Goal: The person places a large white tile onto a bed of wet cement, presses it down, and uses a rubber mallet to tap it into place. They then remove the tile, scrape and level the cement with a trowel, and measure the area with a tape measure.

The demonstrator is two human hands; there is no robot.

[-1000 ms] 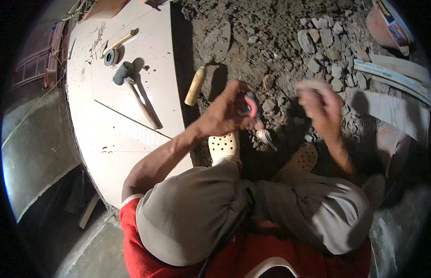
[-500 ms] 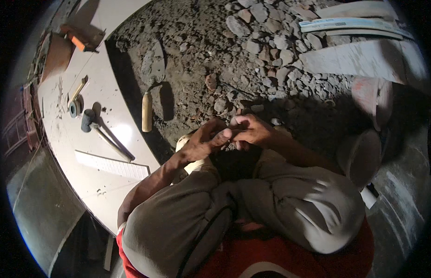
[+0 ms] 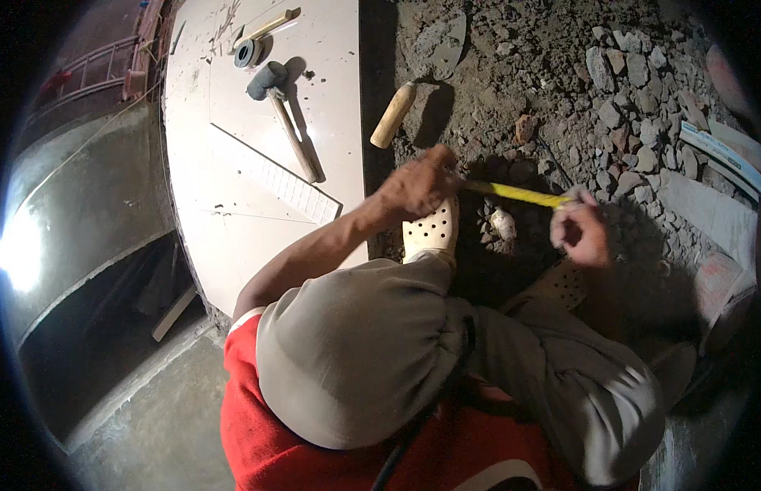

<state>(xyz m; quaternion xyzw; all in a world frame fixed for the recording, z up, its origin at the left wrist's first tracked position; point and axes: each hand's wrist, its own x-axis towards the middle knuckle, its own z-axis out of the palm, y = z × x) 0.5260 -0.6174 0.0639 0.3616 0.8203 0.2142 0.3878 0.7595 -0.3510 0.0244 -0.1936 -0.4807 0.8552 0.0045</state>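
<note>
A yellow tape measure blade (image 3: 519,193) stretches between my hands, above the dark ground in front of my feet. My left hand (image 3: 421,184) is closed at its left end, over a pale perforated clog (image 3: 432,231). At the right end, my right hand (image 3: 583,233) pinches the blade with fingers curled. Whether a tape case sits inside either hand is hidden. Beyond my left hand lies a trowel (image 3: 393,114), its wooden handle toward me and its blade on the mortar.
On the pale tiled surface (image 3: 233,262) at left lie a rubber mallet (image 3: 268,82), a small dark spool (image 3: 248,54), a wooden-handled tool (image 3: 266,29) and a white marked strip (image 3: 282,180). Broken stones (image 3: 634,147) cover the ground at right, with tile offcuts (image 3: 712,200) beyond them.
My hands were close together; now they are apart with the yellow blade drawn out between them. The view has swung right, so the tiles and mallet appear further right.
</note>
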